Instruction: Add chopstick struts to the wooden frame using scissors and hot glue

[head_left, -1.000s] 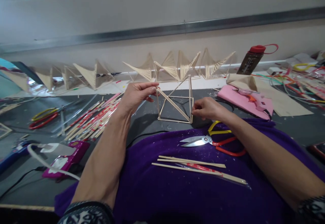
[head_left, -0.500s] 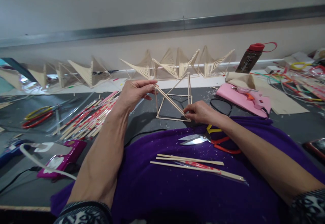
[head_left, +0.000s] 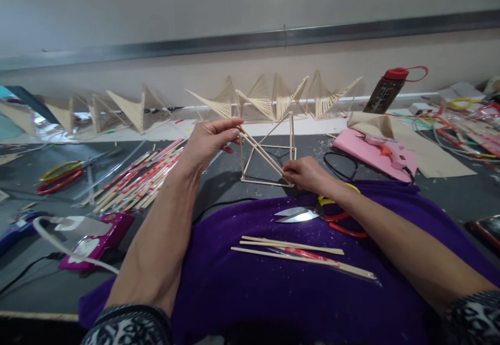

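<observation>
A small open frame of thin wooden sticks point(head_left: 269, 152) stands on the dark table just beyond the purple cloth point(head_left: 273, 277). My left hand point(head_left: 207, 142) pinches the upper end of a slanted stick at the frame's top left corner. My right hand point(head_left: 307, 174) is closed on the lower end of that stick at the frame's bottom right corner. Red-and-yellow handled scissors point(head_left: 316, 213) lie on the cloth right below my right wrist. A few loose sticks point(head_left: 297, 254) lie nearer to me on the cloth.
Finished stick models point(head_left: 269, 100) line the wall ledge. A pile of wrapped chopsticks point(head_left: 140, 181) lies left, with more scissors point(head_left: 58, 177) beyond. A magenta case point(head_left: 97, 241) sits at near left. A pink glue gun on a pink pad point(head_left: 378, 152) and a red-capped bottle point(head_left: 386, 92) are right.
My right hand moved left from the frame's right upright to its bottom right corner and now grips the lower end of a diagonal stick. My left hand stayed at the top left corner.
</observation>
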`<state>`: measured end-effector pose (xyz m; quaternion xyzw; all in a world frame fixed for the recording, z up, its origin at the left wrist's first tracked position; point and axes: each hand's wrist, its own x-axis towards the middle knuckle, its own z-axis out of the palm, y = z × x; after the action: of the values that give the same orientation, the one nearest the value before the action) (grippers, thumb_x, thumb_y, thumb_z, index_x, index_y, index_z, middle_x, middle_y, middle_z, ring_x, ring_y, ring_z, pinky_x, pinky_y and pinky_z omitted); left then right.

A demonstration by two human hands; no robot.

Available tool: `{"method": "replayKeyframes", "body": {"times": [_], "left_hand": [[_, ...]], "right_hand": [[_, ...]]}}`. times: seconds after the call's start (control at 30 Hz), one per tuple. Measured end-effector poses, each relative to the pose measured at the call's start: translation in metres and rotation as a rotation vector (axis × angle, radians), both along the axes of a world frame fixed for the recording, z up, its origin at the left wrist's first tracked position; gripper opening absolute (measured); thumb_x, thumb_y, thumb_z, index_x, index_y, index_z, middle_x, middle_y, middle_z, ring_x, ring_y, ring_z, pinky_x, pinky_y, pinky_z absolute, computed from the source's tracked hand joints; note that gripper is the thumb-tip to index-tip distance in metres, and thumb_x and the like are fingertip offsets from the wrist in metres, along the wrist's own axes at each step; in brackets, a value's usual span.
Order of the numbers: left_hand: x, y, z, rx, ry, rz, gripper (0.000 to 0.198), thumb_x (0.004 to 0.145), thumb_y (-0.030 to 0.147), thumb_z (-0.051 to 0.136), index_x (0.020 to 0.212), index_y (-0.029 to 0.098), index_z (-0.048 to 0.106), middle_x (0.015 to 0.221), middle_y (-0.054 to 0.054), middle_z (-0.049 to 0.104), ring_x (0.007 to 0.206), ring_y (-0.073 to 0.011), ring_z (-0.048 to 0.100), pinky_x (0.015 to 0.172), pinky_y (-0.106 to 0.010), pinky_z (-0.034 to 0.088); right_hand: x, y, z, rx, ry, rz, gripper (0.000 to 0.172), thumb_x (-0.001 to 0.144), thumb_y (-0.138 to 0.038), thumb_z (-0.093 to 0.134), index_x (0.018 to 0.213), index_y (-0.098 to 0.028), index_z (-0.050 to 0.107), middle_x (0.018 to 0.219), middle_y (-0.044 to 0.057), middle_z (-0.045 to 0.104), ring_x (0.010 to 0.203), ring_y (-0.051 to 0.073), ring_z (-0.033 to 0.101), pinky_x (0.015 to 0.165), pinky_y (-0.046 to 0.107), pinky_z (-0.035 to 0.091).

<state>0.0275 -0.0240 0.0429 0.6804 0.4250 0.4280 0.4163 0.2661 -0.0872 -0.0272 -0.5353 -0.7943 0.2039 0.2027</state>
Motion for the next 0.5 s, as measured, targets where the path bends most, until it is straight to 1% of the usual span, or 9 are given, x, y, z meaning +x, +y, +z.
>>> {"method": "replayKeyframes", "body": {"times": [0.1, 0.2, 0.33, 0.5], "left_hand": [[0.001, 0.0, 0.0, -0.007, -0.014, 0.0, 0.048, 0.069, 0.029, 0.068, 0.115, 0.018, 0.063, 0.1, -0.009, 0.069, 0.073, -0.0154, 0.067, 0.049, -0.019, 0.048], [0.001, -0.001, 0.0, -0.007, -0.02, 0.003, 0.049, 0.068, 0.029, 0.068, 0.115, 0.017, 0.063, 0.099, -0.01, 0.069, 0.071, -0.015, 0.067, 0.048, -0.018, 0.048], [0.0, -0.001, 0.0, -0.002, -0.013, -0.011, 0.041, 0.069, 0.03, 0.067, 0.108, 0.016, 0.067, 0.097, -0.01, 0.069, 0.072, -0.015, 0.067, 0.05, -0.018, 0.048], [-0.001, 0.0, 0.0, 0.014, 0.025, -0.027, 0.032, 0.07, 0.034, 0.066, 0.095, 0.014, 0.071, 0.092, -0.009, 0.07, 0.073, -0.016, 0.066, 0.05, -0.02, 0.048]], "right_hand": [[0.003, 0.001, 0.001, -0.037, 0.082, -0.024, 0.023, 0.081, -0.025, 0.047, 0.081, -0.015, 0.068, 0.054, -0.001, 0.062, 0.043, 0.009, 0.054, 0.049, 0.019, 0.034], [0.008, 0.003, 0.005, -0.07, 0.177, -0.027, 0.023, 0.081, -0.029, 0.049, 0.082, -0.016, 0.068, 0.058, -0.001, 0.065, 0.042, 0.009, 0.055, 0.049, 0.019, 0.037], [0.012, 0.003, 0.012, -0.07, 0.265, -0.005, 0.022, 0.081, -0.031, 0.049, 0.078, -0.016, 0.066, 0.06, -0.002, 0.064, 0.042, 0.009, 0.056, 0.048, 0.019, 0.039], [0.011, 0.0, 0.015, -0.066, 0.215, -0.007, 0.022, 0.08, -0.03, 0.049, 0.078, -0.017, 0.067, 0.059, -0.002, 0.063, 0.042, 0.008, 0.055, 0.048, 0.018, 0.038]]}}
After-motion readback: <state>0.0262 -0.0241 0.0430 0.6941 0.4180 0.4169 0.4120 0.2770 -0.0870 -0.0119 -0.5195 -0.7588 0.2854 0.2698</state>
